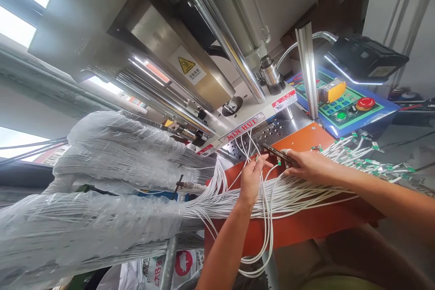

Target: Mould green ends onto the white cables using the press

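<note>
Near the front of the press, my left hand [251,179] is closed on thin white cables, its fingertips pinched together close to the machine's lower plate. My right hand [302,163] grips a dark metal tool [280,155] that points left toward my left fingertips. A small green connector end [279,162] shows just below the tool. Beneath both hands a thick bundle of white cables [238,204] runs across the orange-red table [306,224]. Several cables hang in a loop over the table's front edge. Two white cables rise into the press beneath its labelled plate [245,128].
The large press head [183,54] fills the upper middle. A blue control box [360,113] with a red button stands at the right, below a black lamp [369,56]. Plastic-wrapped cable bundles [88,222] lie at the left. Green-tipped cable ends [374,158] spread out at the right.
</note>
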Motion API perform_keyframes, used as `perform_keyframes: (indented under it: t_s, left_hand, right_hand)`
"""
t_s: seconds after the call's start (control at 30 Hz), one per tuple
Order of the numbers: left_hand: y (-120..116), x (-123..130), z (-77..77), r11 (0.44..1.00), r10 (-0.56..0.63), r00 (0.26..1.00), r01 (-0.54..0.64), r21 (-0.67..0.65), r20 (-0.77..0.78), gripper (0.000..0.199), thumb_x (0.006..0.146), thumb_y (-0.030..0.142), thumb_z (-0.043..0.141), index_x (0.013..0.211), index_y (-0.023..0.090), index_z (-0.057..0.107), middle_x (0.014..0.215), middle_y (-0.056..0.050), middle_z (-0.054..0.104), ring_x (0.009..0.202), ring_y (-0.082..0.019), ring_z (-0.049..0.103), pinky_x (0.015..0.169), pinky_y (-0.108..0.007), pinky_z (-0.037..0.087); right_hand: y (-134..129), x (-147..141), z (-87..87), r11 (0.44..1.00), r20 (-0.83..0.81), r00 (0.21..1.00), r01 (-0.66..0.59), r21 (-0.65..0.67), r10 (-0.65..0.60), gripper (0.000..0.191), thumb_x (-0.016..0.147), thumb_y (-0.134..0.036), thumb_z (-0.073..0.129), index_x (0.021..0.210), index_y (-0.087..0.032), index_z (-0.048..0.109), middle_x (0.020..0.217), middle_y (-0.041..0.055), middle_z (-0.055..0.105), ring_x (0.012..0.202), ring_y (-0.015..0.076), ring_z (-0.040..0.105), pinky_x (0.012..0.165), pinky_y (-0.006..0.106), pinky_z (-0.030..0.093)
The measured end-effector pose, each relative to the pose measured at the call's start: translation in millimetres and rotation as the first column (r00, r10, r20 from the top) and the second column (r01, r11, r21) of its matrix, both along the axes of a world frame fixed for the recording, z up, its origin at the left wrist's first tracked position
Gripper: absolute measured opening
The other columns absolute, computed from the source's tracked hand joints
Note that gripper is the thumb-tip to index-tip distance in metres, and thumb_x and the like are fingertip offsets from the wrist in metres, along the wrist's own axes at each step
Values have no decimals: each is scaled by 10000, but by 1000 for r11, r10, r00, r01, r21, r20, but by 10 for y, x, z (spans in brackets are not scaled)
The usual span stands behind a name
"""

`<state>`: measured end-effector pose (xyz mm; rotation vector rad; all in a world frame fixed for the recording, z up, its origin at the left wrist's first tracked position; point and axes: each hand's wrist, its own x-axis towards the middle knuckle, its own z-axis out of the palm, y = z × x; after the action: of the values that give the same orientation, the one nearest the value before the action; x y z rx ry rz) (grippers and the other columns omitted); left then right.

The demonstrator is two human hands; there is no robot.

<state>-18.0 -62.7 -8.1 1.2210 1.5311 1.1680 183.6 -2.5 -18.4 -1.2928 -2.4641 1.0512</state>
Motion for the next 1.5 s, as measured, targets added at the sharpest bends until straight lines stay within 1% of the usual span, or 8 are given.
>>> perform_keyframes:
  t_s: [0.1, 0.2, 0.43, 0.63, 0.83, 1.07, 1.27, 1.5]
  left_hand:
    - [-40, 14, 14, 997, 49, 979, -34, -74, 200, 393, 875, 453, 576, 1108, 159, 693, 886, -56, 693, 734, -110, 587, 727, -243, 458]
    - [-24, -19, 8, 997, 38, 966, -20, -75, 254, 398, 848, 408, 624, 1148, 152, 672, 892, -55, 693, 654, -74, 530, 655, -211, 433]
    - [137, -74, -80, 998, 35, 990, -27, -57, 139, 291, 710, 336, 772, 907, 157, 654, 724, -17, 705, 566, -79, 584, 635, -216, 461]
    - [226, -44, -130, 999, -11, 996, 6, -53, -91, 241, 683, 345, 788, 716, 166, 630, 593, 29, 629, 535, -94, 588, 549, -197, 437]
    - [278, -72, -114, 992, -118, 958, 126, 16, -263, 145, 742, 308, 738, 776, 168, 721, 739, -9, 697, 652, -115, 606, 641, -223, 471]
    - [293, -96, -205, 990, -69, 932, 108, 90, -357, 121, 731, 300, 755, 762, 184, 741, 797, -28, 738, 771, -161, 666, 779, -278, 503]
    - [299, -58, -189, 992, -86, 932, 113, 58, -351, 89, 720, 273, 760, 733, 186, 744, 769, -22, 742, 730, -160, 674, 749, -272, 519]
    - [282, -49, -189, 993, -76, 918, 105, 54, -390, 73, 739, 258, 738, 729, 185, 736, 740, -3, 732, 694, -142, 652, 702, -247, 499]
  right_hand:
    - [-4, -2, -15, 1000, 8, 1000, 2, 10, -2, 309, 837, -487, 547, 1014, -235, 522, 826, 43, 670, 721, 221, 631, 589, 270, 349]
    - [0, -4, -27, 1000, -1, 1000, 2, 13, -2, 311, 832, -488, 551, 1015, -238, 526, 821, 39, 668, 709, 214, 628, 583, 266, 346]
    - [21, -10, -13, 1000, -6, 1000, 11, -20, -11, 296, 825, -482, 563, 983, -237, 515, 813, 36, 665, 708, 211, 619, 580, 263, 340]
    - [20, 2, 10, 999, 7, 1000, 13, -37, -13, 305, 824, -490, 566, 988, -240, 505, 809, 33, 660, 700, 212, 614, 578, 265, 330]
    - [28, 13, -10, 999, -16, 1000, 6, -50, -7, 304, 825, -497, 563, 987, -250, 495, 817, 24, 662, 717, 212, 616, 582, 263, 324]
    - [35, 9, -7, 999, -7, 1000, 4, -34, -5, 306, 835, -491, 573, 1002, -243, 505, 829, 24, 670, 720, 208, 618, 575, 261, 321]
    - [46, 18, -64, 1000, -23, 1000, -6, -19, 6, 323, 853, -484, 553, 1069, -249, 502, 840, 23, 674, 734, 213, 621, 588, 265, 325]
    - [34, 23, -31, 1000, -3, 1000, -16, 3, 16, 286, 867, -469, 529, 1031, -238, 491, 819, 24, 669, 711, 215, 617, 582, 270, 314]
